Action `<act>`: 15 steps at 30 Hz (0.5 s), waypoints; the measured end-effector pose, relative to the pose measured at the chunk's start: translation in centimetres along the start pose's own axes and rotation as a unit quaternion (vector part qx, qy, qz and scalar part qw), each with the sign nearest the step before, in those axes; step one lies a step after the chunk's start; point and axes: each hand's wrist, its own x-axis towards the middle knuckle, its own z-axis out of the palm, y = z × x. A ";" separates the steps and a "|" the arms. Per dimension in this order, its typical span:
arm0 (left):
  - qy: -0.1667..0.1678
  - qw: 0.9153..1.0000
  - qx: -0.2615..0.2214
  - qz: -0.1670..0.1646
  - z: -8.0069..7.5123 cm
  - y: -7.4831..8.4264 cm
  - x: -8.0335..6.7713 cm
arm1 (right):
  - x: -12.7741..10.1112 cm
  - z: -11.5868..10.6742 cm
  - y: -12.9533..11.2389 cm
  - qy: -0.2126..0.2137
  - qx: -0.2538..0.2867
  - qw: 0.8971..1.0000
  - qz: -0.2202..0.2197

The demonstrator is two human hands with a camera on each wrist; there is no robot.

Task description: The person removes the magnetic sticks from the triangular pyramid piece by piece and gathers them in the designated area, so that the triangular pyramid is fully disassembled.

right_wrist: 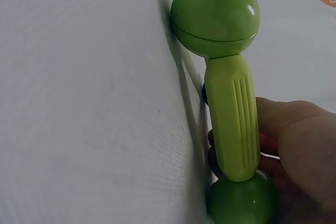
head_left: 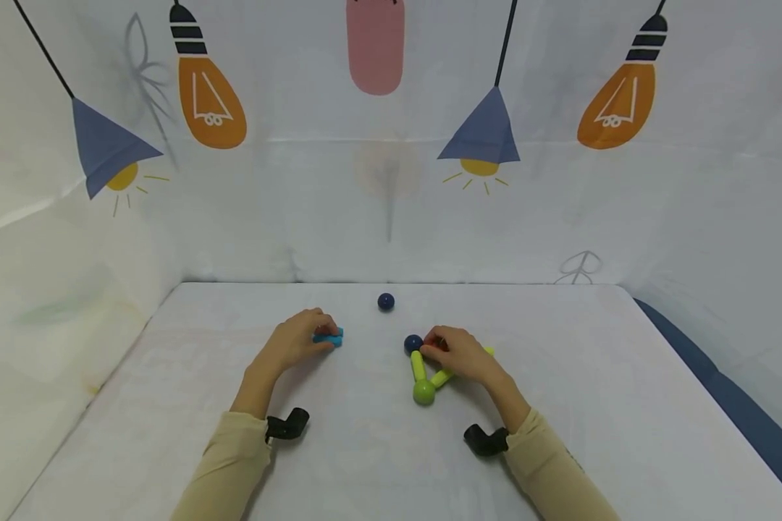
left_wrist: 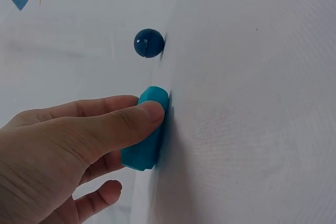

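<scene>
A short blue rod (head_left: 329, 336) was pinched against the white table (head_left: 378, 463) by the left hand (head_left: 297, 340), thumb and fingers (left_wrist: 105, 124) closed around it; in the left wrist view the thumb was seen pressed along its side. The rod lay well to the left of the green ball (head_left: 423, 391), which is taken here as the landmark.

From the green ball two green rods (head_left: 418, 365) were spread in a V away from the person. At the far end of the left rod a dark blue ball (head_left: 413, 344) was touching it. The right hand (head_left: 459, 354) was laid over the far end of the other rod, fingers curled around a red piece (head_left: 435, 346); how firmly it was clamped could not be told. A second dark blue ball (head_left: 386, 302) lay loose farther beyond the green ball, near the printed backdrop (head_left: 391, 145).
</scene>
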 end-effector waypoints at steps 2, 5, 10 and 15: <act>0.002 1.000 0.001 0.000 -0.1 -0.1 0.0 | 0.0 0.0 0.1 0.001 0.003 1.000 0.001; 0.002 1.000 0.005 0.008 -0.1 -0.2 0.0 | 0.1 0.1 0.1 0.002 0.007 1.000 0.006; 0.012 1.000 0.012 0.025 0.2 -0.2 0.3 | 0.1 0.2 0.2 0.007 0.005 1.000 0.006; 0.024 0.999 -0.014 0.045 1.2 1.4 0.9 | 0.1 0.5 -0.1 0.006 0.007 1.000 0.014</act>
